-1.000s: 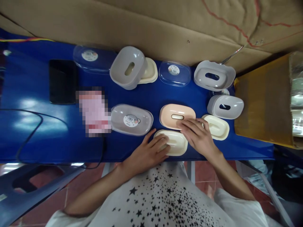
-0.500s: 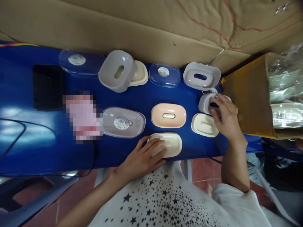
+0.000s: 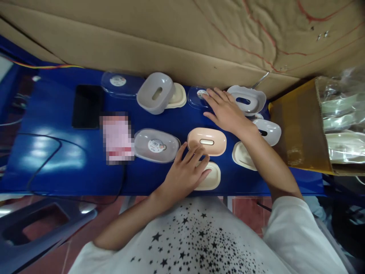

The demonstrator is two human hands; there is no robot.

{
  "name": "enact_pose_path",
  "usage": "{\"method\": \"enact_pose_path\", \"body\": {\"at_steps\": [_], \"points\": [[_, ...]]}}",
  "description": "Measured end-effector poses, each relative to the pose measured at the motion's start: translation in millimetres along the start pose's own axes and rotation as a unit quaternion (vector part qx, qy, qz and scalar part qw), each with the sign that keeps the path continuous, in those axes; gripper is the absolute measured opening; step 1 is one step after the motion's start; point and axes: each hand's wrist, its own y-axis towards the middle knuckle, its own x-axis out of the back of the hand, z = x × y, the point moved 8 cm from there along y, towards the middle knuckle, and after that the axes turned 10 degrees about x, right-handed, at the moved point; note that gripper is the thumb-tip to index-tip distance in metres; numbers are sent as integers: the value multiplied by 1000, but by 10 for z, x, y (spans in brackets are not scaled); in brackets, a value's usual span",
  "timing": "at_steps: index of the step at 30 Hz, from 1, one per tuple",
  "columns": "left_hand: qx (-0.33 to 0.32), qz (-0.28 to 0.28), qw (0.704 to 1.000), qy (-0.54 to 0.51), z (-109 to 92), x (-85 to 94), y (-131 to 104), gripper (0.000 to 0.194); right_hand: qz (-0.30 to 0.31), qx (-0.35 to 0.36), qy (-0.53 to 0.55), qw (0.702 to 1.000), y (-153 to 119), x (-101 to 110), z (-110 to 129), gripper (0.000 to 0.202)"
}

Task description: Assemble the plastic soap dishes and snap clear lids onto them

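Observation:
My left hand (image 3: 186,173), fingers spread, is over the near edge of the peach dish (image 3: 209,146) and partly covers a cream tray (image 3: 212,179). My right hand (image 3: 225,110) reaches across the table with fingers apart; its fingertips are at the clear lid (image 3: 194,99) with a round label. Just right of that hand is a grey scalloped dish (image 3: 255,102). Under the right forearm lie another cream tray (image 3: 242,156) and a smaller grey dish (image 3: 272,133). To the left of my left hand sits a grey dish with a label (image 3: 145,146).
At the back left are a grey deep container (image 3: 151,89) over a cream piece (image 3: 179,97), another clear lid (image 3: 128,88) and a black phone-like slab (image 3: 87,106). A cardboard box (image 3: 299,125) with wrapped pieces stands right. A cable (image 3: 42,171) crosses the left side.
My right hand has left the small grey dish and moved left and back to the clear lid. My left hand has shifted up from the cream tray toward the peach dish. The view has shifted.

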Motion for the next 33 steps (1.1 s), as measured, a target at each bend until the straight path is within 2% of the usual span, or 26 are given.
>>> {"method": "enact_pose_path", "body": {"at_steps": [3,6,9,13,15,17,20,24,27,30,33], "points": [[3,-37,999,-15,46,125,-136,32,1,-5,3,1000,149,-174,-142,55],[-2,-89,995,-39,147,300,-243,33,1,-26,21,999,122,-205,-252,63],[-25,-123,991,-35,260,490,-265,41,-11,-26,46,999,-17,-52,-207,66],[-16,-135,991,6,448,673,-197,37,-52,7,83,995,-446,248,155,63],[-9,-130,991,9,504,675,-166,33,-43,13,111,993,-708,258,369,65],[-8,-107,994,3,512,596,-142,30,-31,23,116,993,-919,189,554,68],[-10,-82,997,2,505,498,-124,29,-27,31,106,994,-1063,58,697,68],[32,-103,993,40,676,637,-148,36,-20,31,103,994,-1017,-14,703,70],[70,-62,993,74,863,703,-225,39,-10,51,83,995,-946,-12,723,71],[94,-31,992,83,977,692,-335,44,-4,76,80,994,-908,-52,750,71],[106,-27,991,78,1006,633,-401,49,-11,81,80,993,-883,-135,705,72]]}}
